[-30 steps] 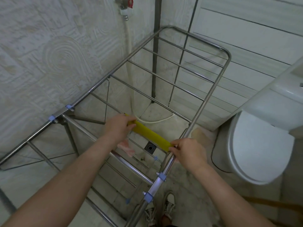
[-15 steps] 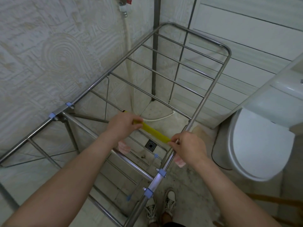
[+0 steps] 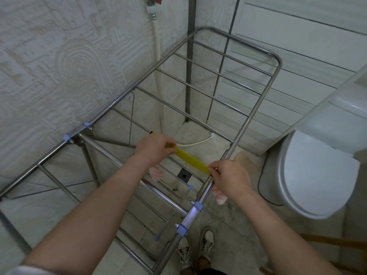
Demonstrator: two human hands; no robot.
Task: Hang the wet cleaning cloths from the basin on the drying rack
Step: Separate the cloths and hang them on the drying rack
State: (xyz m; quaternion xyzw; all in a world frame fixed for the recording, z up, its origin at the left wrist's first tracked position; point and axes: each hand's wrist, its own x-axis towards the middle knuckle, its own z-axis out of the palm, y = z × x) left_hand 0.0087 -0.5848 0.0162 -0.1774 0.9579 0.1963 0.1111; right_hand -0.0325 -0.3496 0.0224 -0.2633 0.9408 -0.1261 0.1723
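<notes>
Yellow cloth (image 3: 188, 158): seen edge-on as a narrow, taut strip with a fine ribbed texture, stretched between both hands.

Left hand (image 3: 154, 148): fingers curled round the strip's far end, knuckles up.

Right hand (image 3: 228, 175): thumb and fingers pinch the near end, just beside the rack's right side rail.

Strip runs parallel to the crossbars of the drying rack (image 3: 256, 108), at the level of its top frame (whether it already rests on a bar cannot be told).

2 pale pink patches, 1 under the left hand (image 3: 156, 172) and 1 under the right (image 3: 220, 196), hang below rail level. Whether they are the same cloth's hanging part or another cloth is unclear.

Rack: steel tube, about 6 bare crossbars beyond the hands, blue plastic clips (image 3: 197, 206) at the joints.

Beyond: floor drain (image 3: 184, 175) under the rack, white hose (image 3: 156, 46) down the textured wall, toilet (image 3: 317, 175) at right, 2 shoes (image 3: 207, 243) at the bottom.
</notes>
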